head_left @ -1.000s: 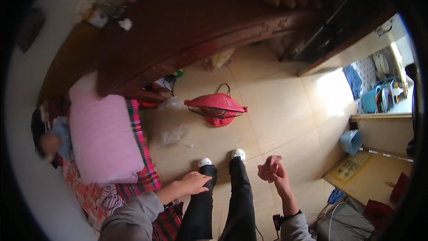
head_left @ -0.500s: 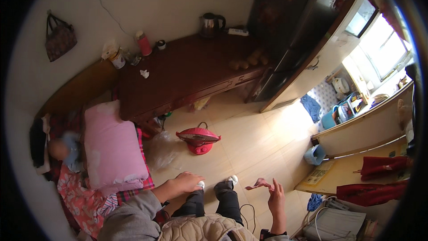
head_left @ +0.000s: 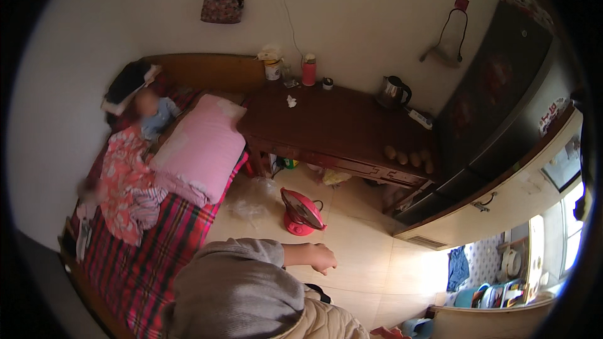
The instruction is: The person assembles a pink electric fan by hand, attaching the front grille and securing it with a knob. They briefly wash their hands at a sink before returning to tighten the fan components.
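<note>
My left hand (head_left: 321,258) reaches out over the tiled floor from a grey sleeve. Its fingers are curled in and nothing shows in them. Closest beyond it is a red round-faced electric heater (head_left: 301,213) standing on the floor. A piece of pinkish-red cloth (head_left: 388,333) shows at the lower edge of the picture. My right hand is out of view, so whether it holds that cloth is hidden.
At left a small person (head_left: 157,113) lies on a bed with a plaid sheet (head_left: 182,251) and folded pink quilt (head_left: 204,144). A dark red desk (head_left: 339,122) carries a kettle (head_left: 394,92), a pink flask (head_left: 308,70) and several potatoes (head_left: 408,157). A door (head_left: 490,204) stands at right.
The view has swung left, bringing more of the bed in. My left hand has gone from stretched fingers to curled ones. My right hand, earlier holding the pinkish cloth, has left the picture.
</note>
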Action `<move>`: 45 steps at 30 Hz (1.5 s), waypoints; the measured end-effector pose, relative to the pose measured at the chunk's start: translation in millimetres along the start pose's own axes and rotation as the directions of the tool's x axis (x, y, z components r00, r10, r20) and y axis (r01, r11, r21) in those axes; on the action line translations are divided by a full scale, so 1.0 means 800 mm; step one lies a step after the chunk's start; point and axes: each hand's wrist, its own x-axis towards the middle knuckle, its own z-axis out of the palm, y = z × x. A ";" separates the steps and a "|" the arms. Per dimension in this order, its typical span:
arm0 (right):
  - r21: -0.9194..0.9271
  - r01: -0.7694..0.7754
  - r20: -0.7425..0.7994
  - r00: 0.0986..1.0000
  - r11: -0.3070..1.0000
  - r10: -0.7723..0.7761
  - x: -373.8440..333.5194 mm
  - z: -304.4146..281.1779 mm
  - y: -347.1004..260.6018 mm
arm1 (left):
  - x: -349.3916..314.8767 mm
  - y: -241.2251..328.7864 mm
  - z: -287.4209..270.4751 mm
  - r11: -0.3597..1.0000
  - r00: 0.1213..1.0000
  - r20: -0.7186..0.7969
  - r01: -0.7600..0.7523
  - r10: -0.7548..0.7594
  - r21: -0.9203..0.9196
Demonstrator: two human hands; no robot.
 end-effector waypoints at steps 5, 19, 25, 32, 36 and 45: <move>0.636 -0.449 0.021 0.823 0.628 0.567 0.097 -0.096 0.003 | 0.094 0.093 -0.025 0.997 0.999 0.041 0.019 -0.016 -0.075; -0.317 0.011 -0.184 0.980 0.948 -0.073 0.443 -0.160 0.017 | 0.493 0.227 -0.210 0.925 0.925 0.076 -0.363 0.372 -0.114; -0.363 -0.089 -0.241 0.971 0.928 -0.001 0.624 -0.209 0.011 | 0.708 0.366 -0.357 0.753 0.796 -0.205 -0.606 0.570 -0.257; 0.295 -0.036 -0.373 0.916 0.955 0.149 0.849 -0.283 0.051 | 0.964 0.565 -0.478 0.366 0.761 -0.107 -0.424 0.640 -0.828; 0.405 -0.076 -0.445 0.854 0.911 0.269 0.977 -0.339 0.140 | 1.090 0.632 -0.503 0.279 0.655 0.217 0.010 0.724 -0.960; 0.611 -0.307 -0.300 0.763 0.729 0.573 1.211 -0.482 0.355 | 1.306 0.758 -0.608 0.022 0.772 0.146 0.169 0.619 -0.985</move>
